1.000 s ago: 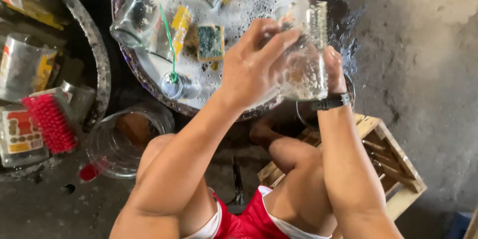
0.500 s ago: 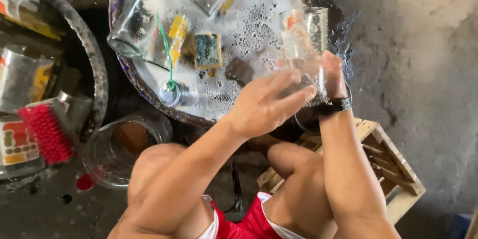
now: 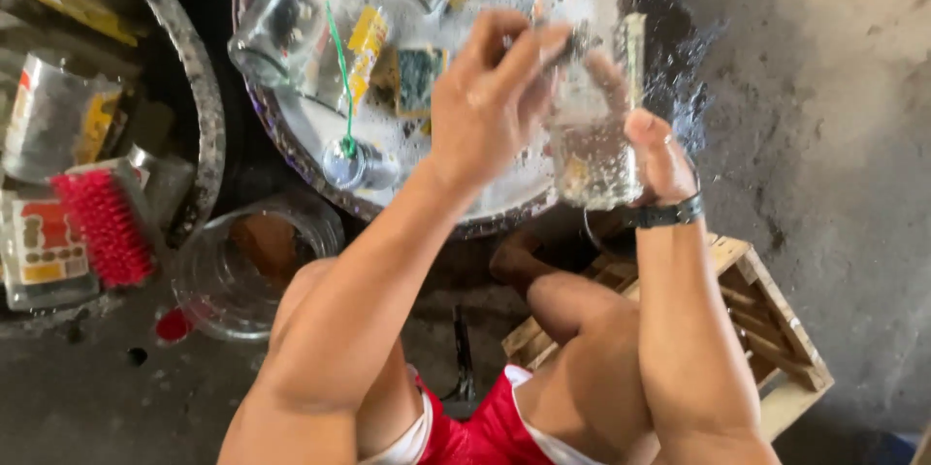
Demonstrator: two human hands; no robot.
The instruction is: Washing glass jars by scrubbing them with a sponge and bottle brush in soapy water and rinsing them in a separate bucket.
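Nearest the viewer: bent bare knees, red shorts point(image 3: 475, 431) with a white hem, and a slatted wooden crate point(image 3: 766, 329) of pale, rough wood just beside the right forearm.

Right hand point(image 3: 655, 150): fingers closed around a clear drinking glass point(image 3: 593, 130), gripping it from the right side and base, thumb on the near wall. The glass is tall, straight-walled and wet, speckled with suds. It is held above the near rim of the basin. A dark watch strap point(image 3: 667, 215) circles this wrist.

Left hand point(image 3: 490, 96): fingers bunched together on a small dark scrubbing pad point(image 3: 578, 38), pressed at the upper part of the glass. Whether the pad is inside the mouth or on the rim, cannot tell; blurred.

Left of the knees: an empty clear plastic jar point(image 3: 247, 266), round, on the dark wet floor. Further left, a red bristle brush point(image 3: 102, 223) lies in a second metal basin point(image 3: 199, 96).

Beyond the hands: a wide round metal basin point(image 3: 291, 150) of foamy grey water, holding another glass point(image 3: 276, 24) on its side, a green-and-yellow sponge point(image 3: 419, 77) and a small jar point(image 3: 359, 164) with a green straw.
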